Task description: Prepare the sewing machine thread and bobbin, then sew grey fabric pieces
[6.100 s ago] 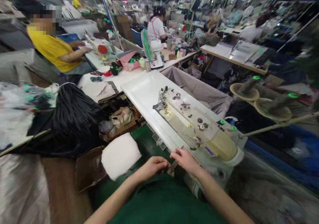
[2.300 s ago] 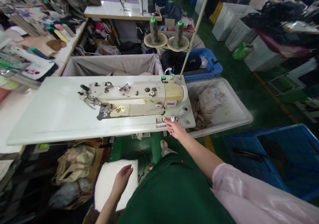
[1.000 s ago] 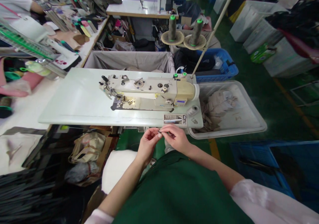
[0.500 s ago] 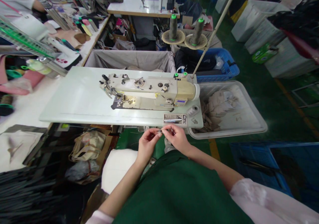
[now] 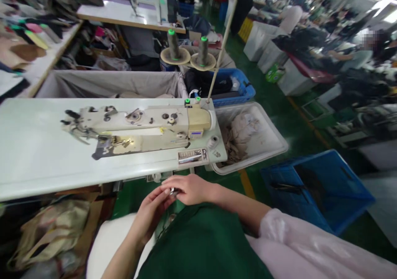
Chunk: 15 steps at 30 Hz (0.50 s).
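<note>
Head view, near to far. Green apron (image 5: 201,246) fills the bottom of the frame, with a pale pink sleeve (image 5: 310,250) on the right arm; a white cushion (image 5: 105,246) sits low on the left beside the lap. Both hands meet in front of the body, just short of the table edge. The left hand (image 5: 150,208) comes up from lower left with fingers pointing up and right. The right hand (image 5: 190,189) lies across from the right, palm down, its fingers overlapping the left fingertips. Pinched between the two sets of fingertips is a small metal piece (image 5: 173,193), seen only as a grey glint; too small to read its shape or long axis. Both hands touch it, the right over it, the left under and beside it. Straight ahead of the hands, on the near edge of the white table (image 5: 37,167), lies a shallow parts tray (image 5: 192,155), its long side running left to right along that edge; it is closer to the right hand than to the left. Small thread spool (image 5: 213,141) just right of the tray. Behind them: sewing machine (image 5: 139,126), arm lying left to right, needle end at left. Right of the table, a white bin (image 5: 266,134) with beige cloth; further right, a blue crate (image 5: 335,175). Beyond the machine, a grey cloth trough (image 5: 102,82) and two thread cones (image 5: 173,43) on their stand
</note>
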Tool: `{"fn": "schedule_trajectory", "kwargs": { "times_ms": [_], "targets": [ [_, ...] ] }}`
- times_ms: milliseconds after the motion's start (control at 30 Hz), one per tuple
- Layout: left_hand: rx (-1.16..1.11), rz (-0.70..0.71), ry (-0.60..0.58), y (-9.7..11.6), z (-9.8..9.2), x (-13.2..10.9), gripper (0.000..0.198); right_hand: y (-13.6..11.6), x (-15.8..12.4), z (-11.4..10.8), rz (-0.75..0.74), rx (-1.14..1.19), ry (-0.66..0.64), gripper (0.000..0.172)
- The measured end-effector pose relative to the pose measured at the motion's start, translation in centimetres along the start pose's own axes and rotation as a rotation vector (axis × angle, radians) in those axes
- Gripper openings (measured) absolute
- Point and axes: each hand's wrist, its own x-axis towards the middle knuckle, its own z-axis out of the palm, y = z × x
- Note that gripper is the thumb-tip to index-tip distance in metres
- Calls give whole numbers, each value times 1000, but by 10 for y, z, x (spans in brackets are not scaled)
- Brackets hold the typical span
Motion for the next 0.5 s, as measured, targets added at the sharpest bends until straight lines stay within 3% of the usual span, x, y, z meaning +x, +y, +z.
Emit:
{"fn": "schedule_trajectory", "kwargs": {
  "times_ms": [167, 300, 400, 500],
  "targets": [
    [28, -128, 39, 6, -10, 0, 24, 7, -1, 3, 98, -132, -57, 30],
    [-15, -196, -30, 11, -14, -8, 22, 8, -3, 1, 138, 109, 15, 18],
    [-53, -212, -100, 13, -16, -14, 23, 11, -3, -6, 250, 343, 87, 18],
    [-72, -188, -96, 14, -16, -17, 22, 13, -2, -15, 370, 363, 217, 19]
  ]
}}
